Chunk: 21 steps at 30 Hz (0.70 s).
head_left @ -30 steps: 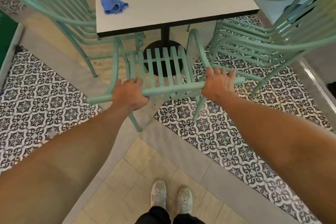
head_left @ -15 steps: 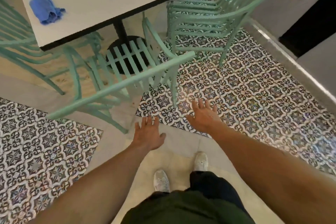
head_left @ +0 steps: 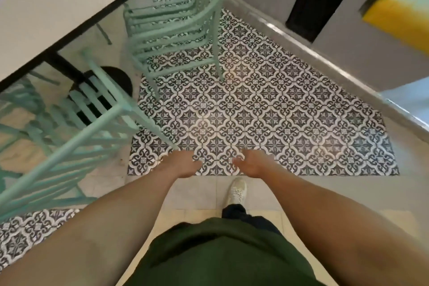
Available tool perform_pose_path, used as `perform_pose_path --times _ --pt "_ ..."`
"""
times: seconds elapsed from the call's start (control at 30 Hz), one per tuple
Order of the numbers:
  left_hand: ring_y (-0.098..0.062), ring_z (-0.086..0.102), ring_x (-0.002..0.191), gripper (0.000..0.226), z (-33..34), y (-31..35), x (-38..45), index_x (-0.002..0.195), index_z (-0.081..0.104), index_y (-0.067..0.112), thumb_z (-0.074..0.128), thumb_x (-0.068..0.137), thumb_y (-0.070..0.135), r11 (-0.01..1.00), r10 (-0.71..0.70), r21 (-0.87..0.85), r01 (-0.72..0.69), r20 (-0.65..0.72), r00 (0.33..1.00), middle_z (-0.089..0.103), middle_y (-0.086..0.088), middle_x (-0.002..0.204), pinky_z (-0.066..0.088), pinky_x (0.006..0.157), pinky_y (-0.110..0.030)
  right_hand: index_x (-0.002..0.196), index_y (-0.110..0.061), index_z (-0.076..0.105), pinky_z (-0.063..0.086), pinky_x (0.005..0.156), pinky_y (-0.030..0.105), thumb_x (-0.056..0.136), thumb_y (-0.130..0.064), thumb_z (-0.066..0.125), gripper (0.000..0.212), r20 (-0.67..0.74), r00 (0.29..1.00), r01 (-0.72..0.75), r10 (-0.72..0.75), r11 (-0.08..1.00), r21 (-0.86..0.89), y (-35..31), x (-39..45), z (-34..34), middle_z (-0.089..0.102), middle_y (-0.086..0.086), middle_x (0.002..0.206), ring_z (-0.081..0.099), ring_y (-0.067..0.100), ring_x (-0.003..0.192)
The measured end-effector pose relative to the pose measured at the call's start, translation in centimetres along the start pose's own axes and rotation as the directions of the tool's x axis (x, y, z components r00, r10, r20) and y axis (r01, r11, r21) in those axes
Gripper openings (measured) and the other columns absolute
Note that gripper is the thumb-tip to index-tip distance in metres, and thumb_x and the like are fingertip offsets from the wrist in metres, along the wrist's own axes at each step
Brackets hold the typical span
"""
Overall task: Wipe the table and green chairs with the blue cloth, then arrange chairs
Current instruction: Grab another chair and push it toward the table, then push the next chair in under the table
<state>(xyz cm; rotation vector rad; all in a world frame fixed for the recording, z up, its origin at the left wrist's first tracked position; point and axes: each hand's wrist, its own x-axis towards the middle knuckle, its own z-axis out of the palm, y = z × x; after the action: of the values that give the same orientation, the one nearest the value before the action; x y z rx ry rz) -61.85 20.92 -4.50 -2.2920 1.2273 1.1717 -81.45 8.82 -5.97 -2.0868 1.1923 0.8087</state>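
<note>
the nearer green chair (head_left: 76, 137) stands at lower left, its seat tucked under the white table (head_left: 46, 18), its top rail running long from lower left up to the right, back toward the person. a second green chair (head_left: 171, 28) stands beside the table's right edge. left hand (head_left: 180, 165) and right hand (head_left: 251, 163) hang loosely open over the patterned floor tiles (head_left: 267, 111), holding nothing, clear of both chairs.

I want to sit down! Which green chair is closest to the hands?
The chair at the left, pushed under the table. Its top rail ends just beside the left hand. The other chair stands farther off, beyond the tiles.
</note>
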Motion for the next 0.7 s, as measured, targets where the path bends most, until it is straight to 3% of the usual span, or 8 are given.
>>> perform_pose_path --times 0.1,0.2,0.33,0.43,0.7 --pt "-0.031 0.046 0.128 0.064 -2.8 5.3 2.8 0.143 0.041 0.017 0.038 0.092 0.056 1.000 0.021 0.003 -0.021 -0.020 1.000 0.045 -0.013 0.145 0.040 0.104 -0.046 0.137 -0.017 0.041 0.029 0.107 0.057 0.090 -0.062 0.037 0.066 -0.054 0.999 0.000 0.004 0.998 0.065 4.0 1.2 -4.5 0.052 0.012 0.138 0.047 0.032 0.126" --pt "-0.031 0.038 0.135 0.067 -6.0 9.9 5.7 0.147 0.034 0.023 0.035 0.092 0.061 0.997 0.068 0.025 -0.066 -0.083 0.994 0.038 -0.010 0.151 0.031 0.108 -0.050 0.145 -0.019 0.030 0.026 0.109 0.061 0.090 -0.064 0.035 0.071 -0.134 0.991 -0.022 0.026 0.999 0.034 7.1 2.8 -9.2 0.041 0.012 0.147 0.039 0.033 0.133" --pt "-0.032 0.026 0.142 0.067 -10.6 14.7 9.7 0.148 0.030 0.026 0.027 0.092 0.064 0.990 0.136 0.069 -0.126 -0.160 0.978 0.031 -0.007 0.155 0.023 0.112 -0.057 0.149 -0.023 0.017 0.008 0.110 0.064 0.090 -0.067 0.028 0.075 -0.232 0.972 -0.020 0.027 0.999 0.033 10.0 5.7 -14.8 0.015 0.011 0.158 0.012 0.036 0.144" --pt "-0.034 0.011 0.147 0.070 -14.1 17.8 13.8 0.153 0.014 0.026 0.018 0.094 0.064 0.985 0.150 0.112 -0.130 -0.193 0.970 0.015 -0.010 0.160 0.010 0.113 -0.060 0.150 -0.025 0.008 0.003 0.110 0.063 0.090 -0.069 0.023 0.076 -0.288 0.957 -0.010 0.018 1.000 0.030 11.4 8.7 -19.0 0.004 0.011 0.159 0.002 0.037 0.144" --pt "-0.034 0.003 0.147 0.073 -24.8 25.5 25.6 0.153 0.010 0.025 0.011 0.093 0.066 0.985 0.167 0.081 -0.151 -0.262 0.951 0.003 -0.011 0.161 0.000 0.114 -0.059 0.151 -0.022 0.001 0.000 0.112 0.063 0.093 -0.065 0.020 0.074 -0.283 0.959 -0.001 -0.017 0.998 -0.066 13.8 18.3 -32.6 -0.004 0.012 0.159 -0.005 0.036 0.144"
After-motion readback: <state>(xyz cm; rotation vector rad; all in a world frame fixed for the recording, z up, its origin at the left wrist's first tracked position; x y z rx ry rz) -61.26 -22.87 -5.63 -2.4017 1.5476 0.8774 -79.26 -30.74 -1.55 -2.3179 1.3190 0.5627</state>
